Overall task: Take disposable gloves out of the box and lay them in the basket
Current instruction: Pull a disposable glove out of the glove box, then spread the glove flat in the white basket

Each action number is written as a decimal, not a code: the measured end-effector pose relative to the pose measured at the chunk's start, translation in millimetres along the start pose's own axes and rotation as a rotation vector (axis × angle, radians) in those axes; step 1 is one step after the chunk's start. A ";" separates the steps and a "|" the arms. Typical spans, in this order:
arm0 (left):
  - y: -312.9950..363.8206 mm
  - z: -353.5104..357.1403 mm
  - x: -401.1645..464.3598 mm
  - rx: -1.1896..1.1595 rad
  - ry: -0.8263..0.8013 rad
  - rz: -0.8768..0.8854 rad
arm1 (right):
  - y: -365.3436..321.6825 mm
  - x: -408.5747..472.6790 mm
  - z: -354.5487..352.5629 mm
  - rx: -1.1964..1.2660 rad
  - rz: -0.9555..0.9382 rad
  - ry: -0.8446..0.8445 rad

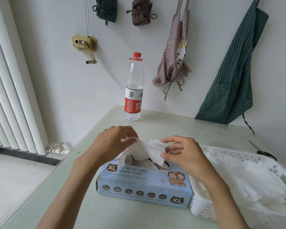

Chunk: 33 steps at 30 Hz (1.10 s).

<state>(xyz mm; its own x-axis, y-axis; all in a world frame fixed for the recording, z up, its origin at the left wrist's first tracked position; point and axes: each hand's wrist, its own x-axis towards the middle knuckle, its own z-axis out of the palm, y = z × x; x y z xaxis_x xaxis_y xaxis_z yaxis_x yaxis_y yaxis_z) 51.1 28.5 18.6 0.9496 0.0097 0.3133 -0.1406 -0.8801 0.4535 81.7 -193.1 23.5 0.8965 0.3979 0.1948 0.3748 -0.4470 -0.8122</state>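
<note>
Both hands' grip pinches a crumpled, seemingly translucent white glove [149, 148] above the box [144, 184].

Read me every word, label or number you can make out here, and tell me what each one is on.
"XL": glove box, top left badge and front lower right badge.
"100": the box's top print line; the other characters there are blurred.
"NONG...": water bottle, red label, cut off; its large characters are only partly visible.
Barcode digits: too small.
</note>
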 end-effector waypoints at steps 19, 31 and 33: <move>19.3 -10.6 -6.5 -0.166 -0.172 0.070 | -9.2 -0.5 28.8 0.066 -0.104 0.099; 9.9 -36.9 -5.5 -0.339 0.078 0.041 | -4.9 7.9 -1.6 -0.253 -0.028 0.087; 16.7 -46.2 -1.2 -0.315 0.102 0.033 | -14.6 9.1 -21.6 -0.213 -0.059 0.035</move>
<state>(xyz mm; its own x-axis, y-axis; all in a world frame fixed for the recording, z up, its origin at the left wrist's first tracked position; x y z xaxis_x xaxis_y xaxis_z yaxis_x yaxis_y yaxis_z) 34.7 35.7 64.3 0.9124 0.0448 0.4068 -0.2657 -0.6910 0.6722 89.5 -200.2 49.1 0.8778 0.4019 0.2605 0.4650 -0.5844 -0.6650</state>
